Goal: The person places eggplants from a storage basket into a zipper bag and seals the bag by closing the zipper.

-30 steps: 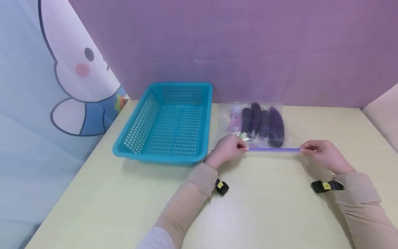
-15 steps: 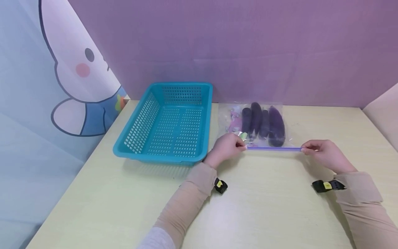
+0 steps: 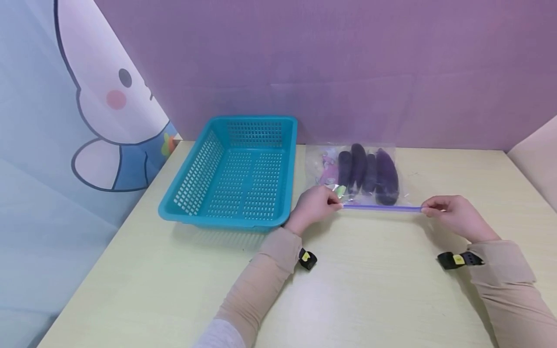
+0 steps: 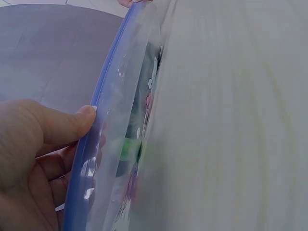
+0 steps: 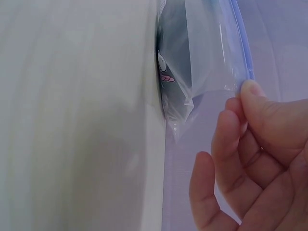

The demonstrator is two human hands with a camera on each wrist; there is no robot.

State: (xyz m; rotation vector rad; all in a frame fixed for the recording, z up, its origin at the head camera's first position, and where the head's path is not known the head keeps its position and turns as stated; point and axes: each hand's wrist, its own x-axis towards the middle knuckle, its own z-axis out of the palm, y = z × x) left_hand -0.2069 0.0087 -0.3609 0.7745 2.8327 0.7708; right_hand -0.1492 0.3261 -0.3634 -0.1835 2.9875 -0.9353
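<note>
A clear zip bag (image 3: 321,157) with a purple zip strip (image 3: 383,208) and pink printed figures lies at the back of the table. Several dark purple eggplants (image 3: 386,176) lie side by side inside it. My left hand (image 3: 316,203) pinches the strip towards its left end. Beside that thumb, the left wrist view shows a small white piece (image 4: 94,109) on the strip. At the right end of the strip, my right hand (image 3: 452,215) pinches the corner between thumb and index finger. In the right wrist view its other fingers (image 5: 202,178) are loosely bent, away from the bag.
A blue-green plastic basket (image 3: 248,181) with perforated walls stands left of the bag, close to my left wrist. The pale wooden table (image 3: 370,290) ends at a purple backdrop (image 3: 339,72). A cartoon-printed light blue cloth (image 3: 35,193) hangs at the left.
My left hand has slid slightly left along the zip strip, so more of the purple strip shows between the hands. My right hand has barely moved. The eggplants lie as before.
</note>
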